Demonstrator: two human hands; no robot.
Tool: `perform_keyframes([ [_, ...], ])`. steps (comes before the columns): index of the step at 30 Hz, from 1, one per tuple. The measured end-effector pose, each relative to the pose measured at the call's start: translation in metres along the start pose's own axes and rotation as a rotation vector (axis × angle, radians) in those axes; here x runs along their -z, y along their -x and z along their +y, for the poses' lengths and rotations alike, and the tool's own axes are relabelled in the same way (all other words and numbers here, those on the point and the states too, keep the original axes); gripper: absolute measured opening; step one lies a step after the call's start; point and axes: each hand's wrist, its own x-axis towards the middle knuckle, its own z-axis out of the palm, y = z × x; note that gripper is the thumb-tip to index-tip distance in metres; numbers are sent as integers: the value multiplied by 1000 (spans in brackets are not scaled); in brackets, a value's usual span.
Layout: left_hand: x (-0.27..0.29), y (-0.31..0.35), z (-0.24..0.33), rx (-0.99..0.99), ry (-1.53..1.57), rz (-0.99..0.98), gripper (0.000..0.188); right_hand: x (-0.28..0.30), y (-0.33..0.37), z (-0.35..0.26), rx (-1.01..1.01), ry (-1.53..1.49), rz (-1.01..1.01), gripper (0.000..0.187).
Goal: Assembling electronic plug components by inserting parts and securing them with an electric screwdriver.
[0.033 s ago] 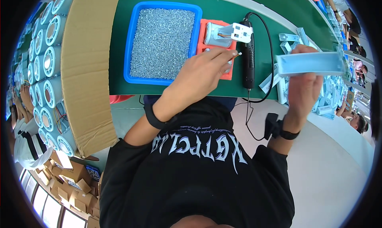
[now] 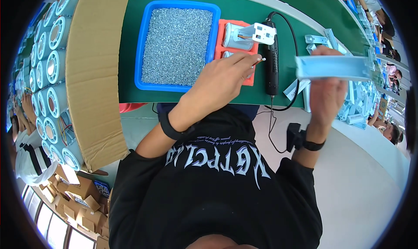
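Note:
My left hand (image 2: 223,78) is over the red holder (image 2: 223,26), its fingertips pinched on thin wires (image 2: 257,63) that end in a small white connector (image 2: 264,59). Partly under this hand sits a cylindrical part (image 2: 226,54) in the holder's nearer slot. A light blue cylinder with a white bracket (image 2: 264,33) lies in the farther slot. To the right, my right hand (image 2: 328,94) grips a long, light blue plastic housing (image 2: 333,68), thumb on the near side and fingers behind. The housing is held level above the table and slightly blurred.
A blue tray (image 2: 138,49) full of small screws stands left of the holder. A black electric screwdriver (image 2: 271,68) with its cable lies to the right. Beyond are piled light blue plastic parts (image 2: 355,103). A cardboard sheet (image 2: 93,75) and stacked cylinders (image 2: 54,66) flank the left.
My right hand has carried the light blue housing a little to the left, toward the screwdriver. My left hand stays nearly in place on the wires.

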Motion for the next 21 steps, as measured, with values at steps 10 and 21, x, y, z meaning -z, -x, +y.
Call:
perform_keyframes([
  [10, -15, 5, 0, -48, 206, 125, 28, -23, 25, 7, 82, 156, -188, 45],
  [21, -11, 7, -3, -17, 269, 97, 14, -26, 23, 21, 226, 372, -282, 56],
])
